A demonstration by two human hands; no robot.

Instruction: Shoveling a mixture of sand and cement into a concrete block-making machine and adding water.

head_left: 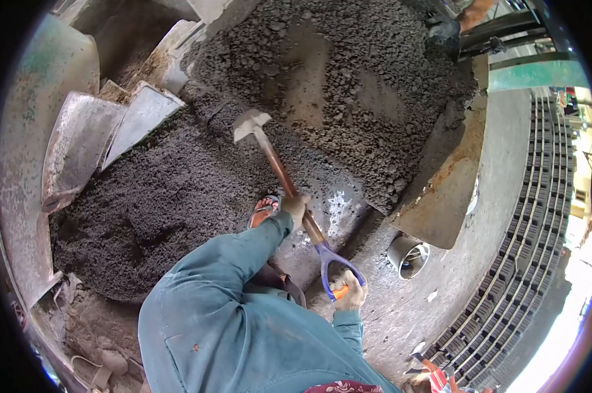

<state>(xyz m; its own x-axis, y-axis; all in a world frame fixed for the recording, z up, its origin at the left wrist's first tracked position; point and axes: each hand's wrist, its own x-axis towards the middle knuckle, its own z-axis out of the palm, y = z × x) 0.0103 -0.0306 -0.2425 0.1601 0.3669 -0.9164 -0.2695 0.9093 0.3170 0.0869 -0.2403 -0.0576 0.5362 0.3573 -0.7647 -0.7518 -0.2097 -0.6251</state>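
Observation:
A D-handled shovel (281, 169) slants across the view, its wooden shaft running up and left from the handle. My left hand (296, 209), in a pale work glove, is wrapped around the lower shaft. On the blue and orange D-grip my right hand (351, 291), also gloved, is closed. The metal shovel head (250, 125) is over the border between two heaps; whether it touches the material I cannot tell. A dark, fine, damp-looking heap (178, 211) spreads at left, and a coarser lumpy grey heap (364, 98) lies beyond. My sandalled foot (265, 209) is beside the left heap.
Bent metal plates (141, 123) edge the left heap, and a rusty metal sheet (440, 196) borders the far heap at right. A bucket (408, 258) stands on the concrete floor. Rows of dark blocks (512, 265) line the right side. Another person (438, 378) is at lower right; an arm (474, 14) shows at top right.

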